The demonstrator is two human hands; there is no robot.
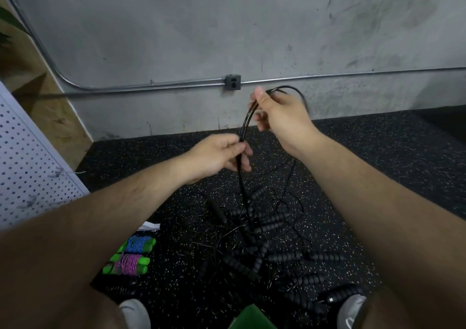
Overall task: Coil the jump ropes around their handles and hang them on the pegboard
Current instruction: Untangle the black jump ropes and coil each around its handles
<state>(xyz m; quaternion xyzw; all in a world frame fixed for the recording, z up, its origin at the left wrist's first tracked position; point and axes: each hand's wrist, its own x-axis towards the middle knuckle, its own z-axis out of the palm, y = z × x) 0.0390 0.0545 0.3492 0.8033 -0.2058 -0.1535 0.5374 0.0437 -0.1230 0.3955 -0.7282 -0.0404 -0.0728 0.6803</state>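
Both hands — left hand (222, 154), right hand (280, 114) — are pinching the black rope (245, 123), which is wanting steady tension for neat loops.

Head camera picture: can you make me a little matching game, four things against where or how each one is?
Things:
1 black rope
2 pegboard
3 green-handled ropes
4 outlet

States:
a on the wall
b coiled, lying on the floor
c gripped by the left hand and right hand
d white, at the left edge

Pairs: 1-c, 2-d, 3-b, 4-a.
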